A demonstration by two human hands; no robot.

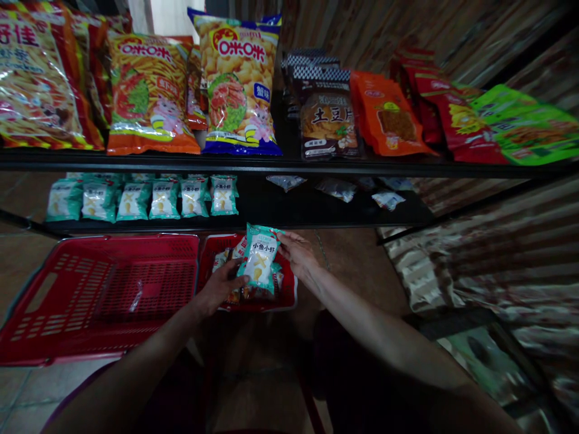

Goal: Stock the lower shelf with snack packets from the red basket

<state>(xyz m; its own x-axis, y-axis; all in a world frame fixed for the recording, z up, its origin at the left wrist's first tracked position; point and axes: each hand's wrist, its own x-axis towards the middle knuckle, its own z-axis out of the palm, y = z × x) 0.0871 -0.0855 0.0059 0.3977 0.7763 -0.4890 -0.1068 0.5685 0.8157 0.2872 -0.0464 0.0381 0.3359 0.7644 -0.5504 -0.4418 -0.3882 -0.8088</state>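
A teal and white snack bag (259,260) is held upright between my two hands. My left hand (222,281) grips its lower left edge, with the thumb on the front. At the upper right edge, my right hand (296,252) pinches the same bag. Right below it is a small red basket (289,299) with several snack packets (233,295) inside, partly hidden by the bag and my left hand. Matching teal bags (164,199) stand in a row along the left part of the lower shelf.
A larger red basket (54,313) sits to the left on the tiled floor. The black lower shelf (289,208) also carries small silvery packets (337,189). Large snack bags (242,90) line the upper shelf (253,164). Corrugated sheeting (497,241) is at right.
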